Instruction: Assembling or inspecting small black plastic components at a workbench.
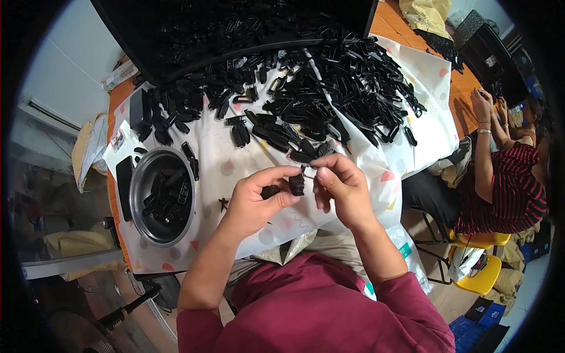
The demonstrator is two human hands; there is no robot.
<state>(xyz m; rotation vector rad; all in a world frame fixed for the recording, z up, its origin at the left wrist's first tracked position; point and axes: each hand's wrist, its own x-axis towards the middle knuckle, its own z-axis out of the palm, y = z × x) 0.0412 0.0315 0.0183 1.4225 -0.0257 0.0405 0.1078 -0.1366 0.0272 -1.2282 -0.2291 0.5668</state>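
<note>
Above the near edge of the table, both of my hands work close together. My left hand (259,191) pinches a small black plastic clip part (298,185) between thumb and forefinger. Another dark piece (270,192) shows within the curl of its fingers. My right hand (343,187) is closed at the top of the clip part, thumb and forefinger near a thin, pale bit (309,172) too small to name. Just beyond the fingers begins a large heap of black plastic clips (359,88). To the left stands a steel bowl (136,220) with black parts inside.
A big black bin (235,52) lies open at the back, with clips spilling from it. Left of the bowl are a black phone-like slab (124,187) and a black box (140,110). A patterned white sheet (232,185) covers the table. Another person (500,188) sits at right.
</note>
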